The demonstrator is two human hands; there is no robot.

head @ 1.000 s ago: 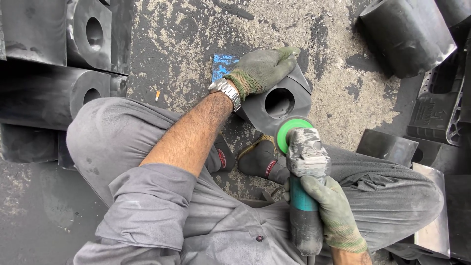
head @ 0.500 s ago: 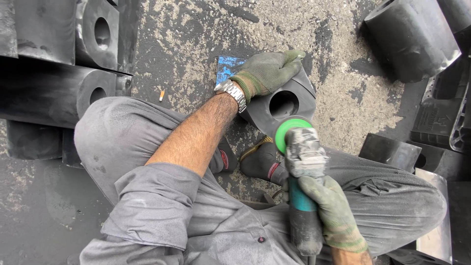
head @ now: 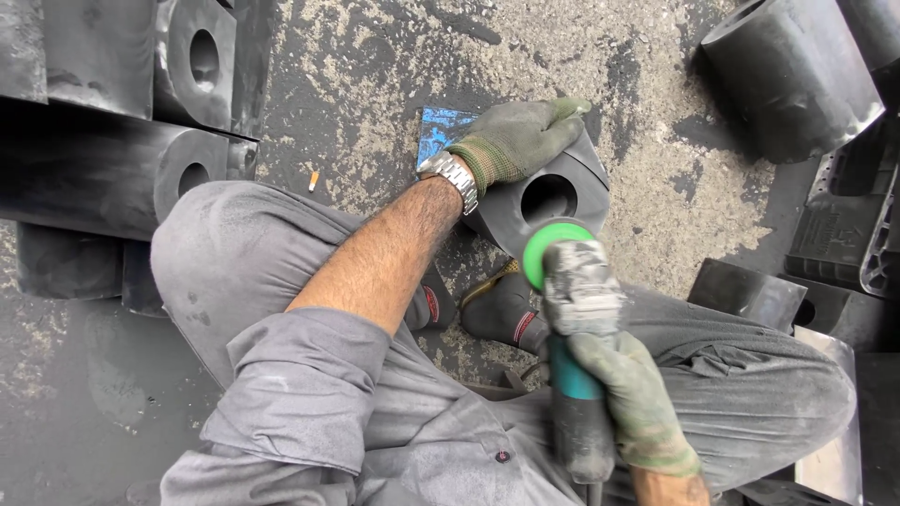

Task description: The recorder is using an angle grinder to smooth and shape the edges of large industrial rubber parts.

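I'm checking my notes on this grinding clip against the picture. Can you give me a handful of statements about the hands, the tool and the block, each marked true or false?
1. The left hand rests on top of the black block with a round hole. True.
2. The right hand is bare. False: it wears a dusty green glove, as the left one does.
3. The right hand grips an angle grinder with a green guard at its head. True.
4. The grinder's head is on the far side of the block from the person. False: it is at the block's near edge.
5. A metal wristwatch sits on the left wrist. True.
6. The person stands upright. False: the knees are bent, low over the ground.
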